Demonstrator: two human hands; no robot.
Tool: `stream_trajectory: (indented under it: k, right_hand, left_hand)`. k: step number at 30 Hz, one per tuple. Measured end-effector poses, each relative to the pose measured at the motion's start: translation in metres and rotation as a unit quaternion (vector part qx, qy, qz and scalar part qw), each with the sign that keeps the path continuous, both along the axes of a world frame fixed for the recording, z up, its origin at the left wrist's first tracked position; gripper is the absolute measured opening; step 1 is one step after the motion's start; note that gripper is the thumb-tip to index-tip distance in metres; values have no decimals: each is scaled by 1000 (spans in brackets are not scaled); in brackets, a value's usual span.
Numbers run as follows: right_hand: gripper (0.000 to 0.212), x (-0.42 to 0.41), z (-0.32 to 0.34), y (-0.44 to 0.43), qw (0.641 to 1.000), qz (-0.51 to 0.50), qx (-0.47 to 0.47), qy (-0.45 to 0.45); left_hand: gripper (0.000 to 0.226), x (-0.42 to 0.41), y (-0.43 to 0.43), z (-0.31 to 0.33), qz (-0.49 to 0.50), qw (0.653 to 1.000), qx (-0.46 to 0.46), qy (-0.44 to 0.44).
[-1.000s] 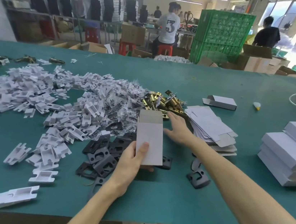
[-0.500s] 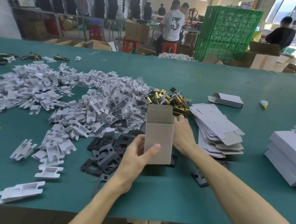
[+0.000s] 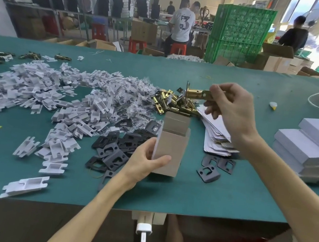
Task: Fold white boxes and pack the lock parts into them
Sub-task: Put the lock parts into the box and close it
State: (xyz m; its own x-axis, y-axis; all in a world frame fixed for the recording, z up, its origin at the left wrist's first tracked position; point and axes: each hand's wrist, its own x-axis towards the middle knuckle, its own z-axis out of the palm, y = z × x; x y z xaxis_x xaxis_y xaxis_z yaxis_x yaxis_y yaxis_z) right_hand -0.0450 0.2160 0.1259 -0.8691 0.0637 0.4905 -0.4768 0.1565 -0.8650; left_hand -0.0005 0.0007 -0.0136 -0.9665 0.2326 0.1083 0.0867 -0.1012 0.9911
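I log on the desk (image 3: 164, 198): insert pile (image 3: 56, 95) left; latch heap (image 3: 171, 102) centre-rear; plates (image 3: 114, 151) before it; flat cartons (image 3: 215, 136) right of the heap; folded boxes (image 3: 309, 148) stacked far right; open box (image 3: 171, 148) above the plates.

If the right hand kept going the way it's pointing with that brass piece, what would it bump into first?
Probably nothing soon: the right hand holds the brass latch raised, aimed leftward above the pile of latches and clear bags. Height is hard to judge.
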Motion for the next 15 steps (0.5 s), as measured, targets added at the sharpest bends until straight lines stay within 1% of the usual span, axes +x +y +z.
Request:
stream_trajectory:
  k: [2, 4, 7, 9, 11, 12, 15]
  right_hand:
    - [11, 10, 10, -5, 999, 24, 42, 17]
    - [9, 17, 14, -14, 991, 25, 128, 30]
    - [8, 20, 15, -29, 953, 16, 297, 52]
    - [12, 20, 16, -35, 925, 19, 376, 51]
    - [16, 19, 17, -38, 907, 17, 419, 47]
    - [17, 19, 18, -37, 903, 16, 427, 47]
    - [20, 15, 22, -31, 908, 19, 417, 37]
  left_hand:
    - [74, 1, 0, 0, -1, 1000, 15, -6]
    - [73, 0, 0, 0, 0, 1000, 24, -12]
    - [62, 0, -1, 0, -11, 1000, 19, -12]
    - [56, 0, -2, -1, -17, 1000, 18, -13]
    - [53, -1, -3, -3, -16, 1000, 21, -15]
    - [52, -1, -3, -3, -14, 999, 24, -16]
    - [52, -3, -4, -3, -1, 999, 33, -16]
